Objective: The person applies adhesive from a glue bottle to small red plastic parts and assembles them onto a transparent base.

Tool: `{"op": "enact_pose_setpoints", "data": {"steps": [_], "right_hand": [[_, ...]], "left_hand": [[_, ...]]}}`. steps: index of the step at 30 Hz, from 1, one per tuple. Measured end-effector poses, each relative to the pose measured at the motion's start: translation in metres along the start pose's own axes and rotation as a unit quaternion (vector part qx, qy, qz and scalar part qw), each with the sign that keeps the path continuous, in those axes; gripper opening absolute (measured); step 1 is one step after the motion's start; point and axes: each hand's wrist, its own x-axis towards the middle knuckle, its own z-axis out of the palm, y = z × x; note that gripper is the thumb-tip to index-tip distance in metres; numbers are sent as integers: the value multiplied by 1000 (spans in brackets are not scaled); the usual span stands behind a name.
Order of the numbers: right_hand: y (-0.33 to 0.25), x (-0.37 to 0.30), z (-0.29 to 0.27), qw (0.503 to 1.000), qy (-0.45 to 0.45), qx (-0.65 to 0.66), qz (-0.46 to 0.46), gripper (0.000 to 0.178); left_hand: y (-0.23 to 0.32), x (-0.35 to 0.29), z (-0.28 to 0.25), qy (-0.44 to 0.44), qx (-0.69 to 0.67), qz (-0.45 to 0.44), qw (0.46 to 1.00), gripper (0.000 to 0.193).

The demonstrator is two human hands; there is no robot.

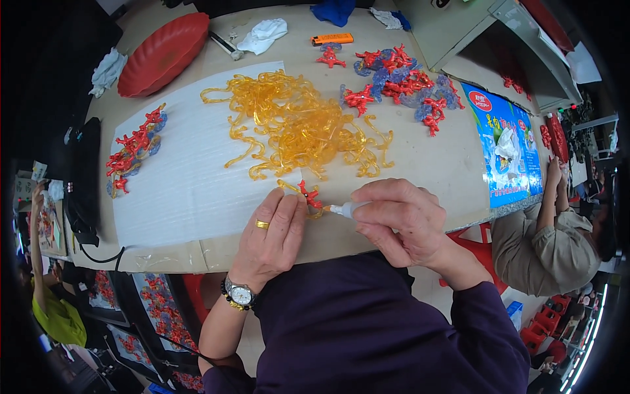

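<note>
Near the front edge of the table my left hand (272,230) pinches a small red branched plastic piece (310,195) with a yellow translucent part against it. My right hand (403,220) grips a white pen-like tube (348,209) with an orange tip. That tip points left and meets or nearly meets the lower end of the red piece; I cannot tell which. Just beyond my hands lies a loose heap of curly yellow translucent plastic pieces (308,131), partly on a white foam sheet (177,177). The fingers of my left hand hide part of what they hold.
Red pieces joined to bluish clear parts lie in a row (136,150) at left and a pile (403,79) at back right. A red dish (164,54), an orange lighter (332,39) and a crumpled tissue (264,35) lie behind. A blue printed sheet (502,148) covers the right edge, near another person.
</note>
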Motion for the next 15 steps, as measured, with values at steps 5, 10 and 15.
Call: {"op": "enact_pose_setpoints", "data": {"steps": [5,10,15], "right_hand": [[-2,3,-1,1000,-9,-8,2,24],[-3,3,1,1000,-13,-8,-3,24],[-4,6,1,1000,-26,-16,-2,24]], "left_hand": [[0,1,-2,0,-5,-1,1000,30],[0,-1,0,1,-1,-2,1000,30],[-1,-2,0,5,-4,3,1000,30]]}}
